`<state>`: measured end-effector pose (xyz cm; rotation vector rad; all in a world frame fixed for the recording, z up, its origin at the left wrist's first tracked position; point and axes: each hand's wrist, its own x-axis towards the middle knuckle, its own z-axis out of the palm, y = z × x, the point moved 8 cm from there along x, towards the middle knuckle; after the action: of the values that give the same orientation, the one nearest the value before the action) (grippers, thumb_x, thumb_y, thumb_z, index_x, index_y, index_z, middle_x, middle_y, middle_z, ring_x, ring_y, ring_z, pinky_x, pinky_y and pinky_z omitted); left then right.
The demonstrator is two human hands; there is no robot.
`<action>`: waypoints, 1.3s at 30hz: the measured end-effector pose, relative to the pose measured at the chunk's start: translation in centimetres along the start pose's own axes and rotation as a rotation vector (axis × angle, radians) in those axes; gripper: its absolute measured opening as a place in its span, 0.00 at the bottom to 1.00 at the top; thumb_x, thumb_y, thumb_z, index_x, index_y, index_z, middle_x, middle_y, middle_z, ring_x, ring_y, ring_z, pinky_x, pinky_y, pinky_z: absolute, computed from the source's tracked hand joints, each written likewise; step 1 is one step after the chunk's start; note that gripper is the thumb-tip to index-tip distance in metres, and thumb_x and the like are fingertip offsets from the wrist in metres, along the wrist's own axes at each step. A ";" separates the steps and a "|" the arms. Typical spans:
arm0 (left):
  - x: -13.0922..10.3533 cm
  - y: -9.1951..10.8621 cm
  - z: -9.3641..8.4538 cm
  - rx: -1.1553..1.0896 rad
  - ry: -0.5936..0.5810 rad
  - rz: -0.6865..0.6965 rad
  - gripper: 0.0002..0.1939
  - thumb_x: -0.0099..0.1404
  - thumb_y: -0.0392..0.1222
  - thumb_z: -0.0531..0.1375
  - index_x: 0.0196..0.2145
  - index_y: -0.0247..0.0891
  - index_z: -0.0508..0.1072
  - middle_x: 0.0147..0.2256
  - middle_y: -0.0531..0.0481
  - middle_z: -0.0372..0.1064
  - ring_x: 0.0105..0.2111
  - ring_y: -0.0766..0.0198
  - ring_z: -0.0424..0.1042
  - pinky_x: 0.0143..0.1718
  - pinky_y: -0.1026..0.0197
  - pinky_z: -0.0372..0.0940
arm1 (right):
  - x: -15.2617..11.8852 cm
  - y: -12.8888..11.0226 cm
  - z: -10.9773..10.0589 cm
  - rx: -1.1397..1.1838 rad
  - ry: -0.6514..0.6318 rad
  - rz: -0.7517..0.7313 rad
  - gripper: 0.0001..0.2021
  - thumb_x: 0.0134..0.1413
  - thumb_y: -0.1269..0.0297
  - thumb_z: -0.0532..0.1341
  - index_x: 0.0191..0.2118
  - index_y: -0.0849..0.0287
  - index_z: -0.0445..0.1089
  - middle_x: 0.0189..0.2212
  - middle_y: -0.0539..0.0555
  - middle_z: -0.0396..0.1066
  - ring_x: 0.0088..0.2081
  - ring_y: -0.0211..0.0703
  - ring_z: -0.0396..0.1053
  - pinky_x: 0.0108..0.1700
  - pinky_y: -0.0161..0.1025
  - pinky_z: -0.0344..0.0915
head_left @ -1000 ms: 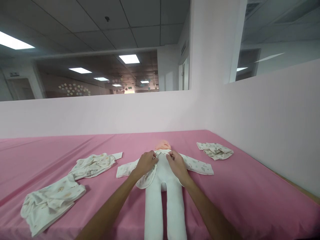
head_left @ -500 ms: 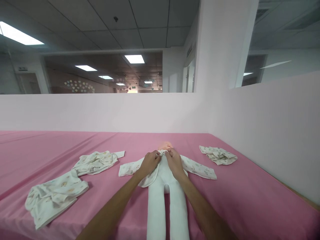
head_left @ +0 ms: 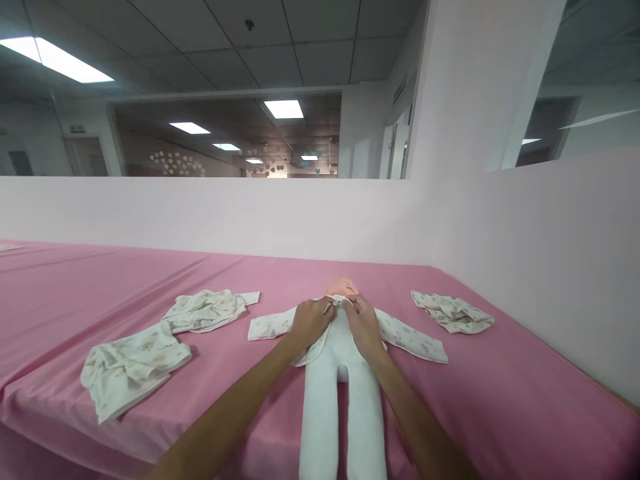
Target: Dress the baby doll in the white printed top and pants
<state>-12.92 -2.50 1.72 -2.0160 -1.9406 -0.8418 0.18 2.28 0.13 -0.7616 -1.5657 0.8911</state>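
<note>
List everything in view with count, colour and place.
Doll: one, white, pinkish head, centre
Patterned top: one, white, on doll
Crumpled clothes: count unclear, patterned white, left
Bundled garment: one, patterned white, right
White item: one, far-left edge
Sheet: one, pink, beneath
Walls: two, white, behind and right
Windows: two, greyish, above walls
Ceiling lights: several, white, beyond glass
Left hand: one, bare, at collar
Right hand: one, bare, at collar

The printed jacket [head_left: 413,337] is matt cloth, the doll's body [head_left: 344,353] smooth, the sheet [head_left: 225,373] creased fabric.
</note>
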 end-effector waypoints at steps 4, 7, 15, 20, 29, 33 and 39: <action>-0.1 0.2 0.1 0.023 -0.004 0.002 0.14 0.72 0.42 0.51 0.48 0.43 0.75 0.37 0.48 0.79 0.37 0.56 0.76 0.34 0.61 0.57 | 0.0 0.0 0.0 -0.007 -0.001 0.001 0.10 0.57 0.55 0.58 0.36 0.55 0.71 0.33 0.50 0.74 0.37 0.45 0.68 0.40 0.40 0.62; 0.0 0.1 0.1 0.023 0.003 -0.004 0.14 0.72 0.41 0.51 0.49 0.43 0.75 0.37 0.48 0.79 0.37 0.56 0.76 0.34 0.61 0.58 | 0.0 -0.1 -0.1 -0.020 0.001 -0.003 0.10 0.57 0.55 0.57 0.35 0.55 0.71 0.33 0.50 0.74 0.37 0.45 0.68 0.41 0.41 0.62; 0.0 -0.4 0.4 0.018 -0.016 -0.049 0.15 0.72 0.43 0.51 0.49 0.41 0.75 0.37 0.45 0.78 0.38 0.54 0.76 0.36 0.60 0.59 | -0.1 -0.2 -0.2 -0.023 0.014 0.003 0.10 0.56 0.56 0.57 0.35 0.55 0.71 0.33 0.50 0.73 0.36 0.45 0.67 0.40 0.40 0.61; 0.1 -0.5 0.4 0.015 -0.006 -0.049 0.16 0.72 0.42 0.51 0.52 0.42 0.74 0.36 0.46 0.78 0.37 0.53 0.76 0.35 0.60 0.59 | -0.1 -0.1 -0.1 -0.019 0.004 0.011 0.10 0.57 0.55 0.57 0.35 0.55 0.71 0.33 0.49 0.73 0.35 0.44 0.67 0.39 0.39 0.61; 0.0 -0.5 0.4 0.020 0.005 -0.043 0.15 0.72 0.42 0.51 0.52 0.42 0.72 0.35 0.46 0.78 0.37 0.54 0.76 0.35 0.60 0.58 | -0.1 0.0 -0.2 -0.026 0.011 0.007 0.11 0.57 0.55 0.57 0.35 0.55 0.71 0.31 0.49 0.71 0.33 0.43 0.64 0.36 0.38 0.59; 0.0 -0.5 0.4 0.025 0.002 -0.046 0.15 0.72 0.42 0.51 0.51 0.42 0.73 0.35 0.47 0.78 0.36 0.54 0.76 0.35 0.61 0.58 | -0.1 0.0 -0.2 -0.029 0.014 0.005 0.10 0.56 0.55 0.58 0.34 0.55 0.71 0.31 0.49 0.71 0.33 0.43 0.65 0.37 0.38 0.59; -0.1 -0.3 0.3 0.028 0.012 -0.022 0.16 0.72 0.41 0.50 0.52 0.43 0.72 0.36 0.48 0.78 0.36 0.56 0.76 0.35 0.61 0.58 | -0.2 -0.2 -0.2 -0.043 0.012 0.016 0.10 0.56 0.56 0.58 0.34 0.55 0.71 0.31 0.48 0.72 0.33 0.43 0.65 0.37 0.39 0.59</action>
<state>-13.15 -2.39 1.38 -1.9737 -1.9601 -0.8251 0.41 2.02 0.22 -0.8100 -1.5744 0.8649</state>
